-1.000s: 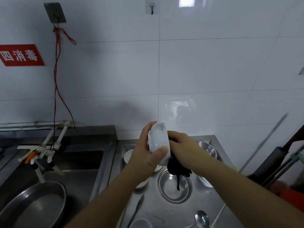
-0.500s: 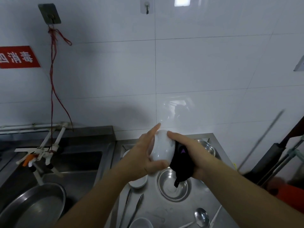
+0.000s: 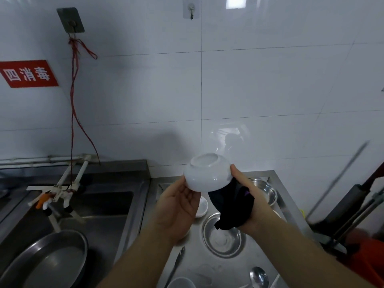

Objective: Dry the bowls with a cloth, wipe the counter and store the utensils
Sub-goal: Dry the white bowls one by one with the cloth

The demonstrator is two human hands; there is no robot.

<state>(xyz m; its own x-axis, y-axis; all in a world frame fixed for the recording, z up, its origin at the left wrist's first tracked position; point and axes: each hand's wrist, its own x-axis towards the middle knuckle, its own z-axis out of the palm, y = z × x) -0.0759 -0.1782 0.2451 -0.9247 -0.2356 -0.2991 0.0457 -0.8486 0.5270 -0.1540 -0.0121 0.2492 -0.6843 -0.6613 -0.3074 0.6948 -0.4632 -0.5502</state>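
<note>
A white bowl point(image 3: 207, 175) is held base-up above the steel counter point(image 3: 153, 204), between both hands. My left hand point(image 3: 178, 206) grips its left side from below, palm toward me, fingertips hidden behind the bowl. My right hand point(image 3: 249, 196) holds a dark cloth point(image 3: 232, 208) bunched against the bowl's lower right, thumb on the bowl's side. On the counter below lie a steel bowl point(image 3: 223, 235), a second steel bowl point(image 3: 264, 189), a small white bowl point(image 3: 202, 206), a fork point(image 3: 176, 265) and a spoon point(image 3: 258, 276).
Another white bowl point(image 3: 180, 282) shows at the bottom edge. To the left is a sink holding a large steel basin point(image 3: 47, 260), with a white tap point(image 3: 56, 194) over it. Dark tool handles point(image 3: 349, 202) lean at the right beside the counter. A tiled wall stands behind.
The bowl has turned from lying on its side to base-up. My left hand has shifted from wrapping its front to holding it from below; the cloth now hangs under the bowl.
</note>
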